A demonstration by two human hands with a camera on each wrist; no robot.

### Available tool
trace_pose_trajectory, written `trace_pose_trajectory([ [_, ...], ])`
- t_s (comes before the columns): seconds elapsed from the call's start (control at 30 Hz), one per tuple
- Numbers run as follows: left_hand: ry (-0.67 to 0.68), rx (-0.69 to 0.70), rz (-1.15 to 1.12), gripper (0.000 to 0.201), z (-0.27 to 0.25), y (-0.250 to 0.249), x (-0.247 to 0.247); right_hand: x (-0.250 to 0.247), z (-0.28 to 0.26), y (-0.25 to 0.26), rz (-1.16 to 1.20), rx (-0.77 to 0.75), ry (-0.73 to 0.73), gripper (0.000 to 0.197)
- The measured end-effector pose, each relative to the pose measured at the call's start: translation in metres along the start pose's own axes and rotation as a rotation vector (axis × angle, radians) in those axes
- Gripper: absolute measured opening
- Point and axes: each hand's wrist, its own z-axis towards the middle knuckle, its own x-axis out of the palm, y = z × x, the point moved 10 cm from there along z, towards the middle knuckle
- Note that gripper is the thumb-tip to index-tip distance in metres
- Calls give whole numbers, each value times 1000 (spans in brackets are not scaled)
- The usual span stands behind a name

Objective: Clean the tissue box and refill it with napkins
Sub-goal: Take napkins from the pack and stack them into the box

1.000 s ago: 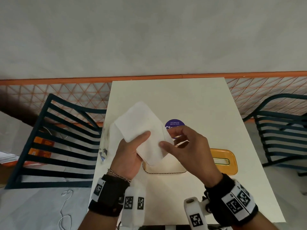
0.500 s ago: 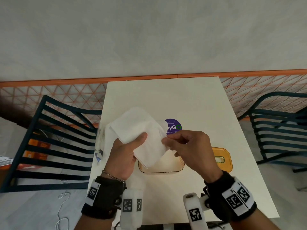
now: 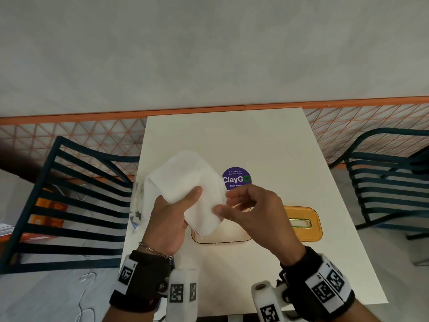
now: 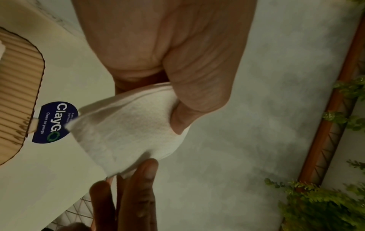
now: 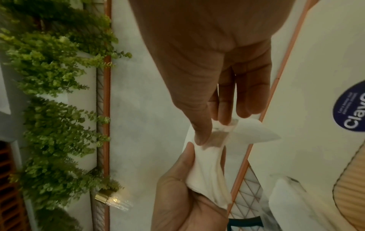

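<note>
While the left hand point(image 3: 167, 219) rises palm-in above the table point(image 3: 255, 140), thumb clamped over the napkins point(image 3: 185, 180), the right hand point(image 3: 253, 214) reaches in from the other side, thumb and forefinger pinching the stack's near corner. Box point(image 3: 220, 235) lies open under both hands, lid point(image 3: 304, 224) just right.

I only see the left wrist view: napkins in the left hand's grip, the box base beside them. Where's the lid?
Observer: The orange lid lies flat on the table, right of the open box.
Operator: What's the right hand doing?
Observer: The right hand pinches a corner of the napkins between thumb and forefinger.
Operator: Anything else on the table?
Observer: A clear wrapper sits at its left edge.
</note>
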Motion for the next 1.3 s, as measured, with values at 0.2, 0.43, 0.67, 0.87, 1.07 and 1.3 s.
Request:
trace_pose_trajectory([
  [0.2,32,-20,10,46,0,5,1,16,4,-24,256,197,142,40],
  [0.43,48,-22,52,52,1,5,-1,33,3,-29,404,221,286,20],
  [0.67,-10,10,129,35,1,2,-9,35,3,-34,433,216,278,20],
  [0.87,9,12,134,36,-2,3,-9,37,2,-45,467,287,277,23],
  [1.07,56,-22,185,45,-4,10,-12,35,1,-32,276,142,279,43],
  [1.3,226,-17,457,28,-14,8,-2,32,-2,-9,-78,-52,418,141],
])
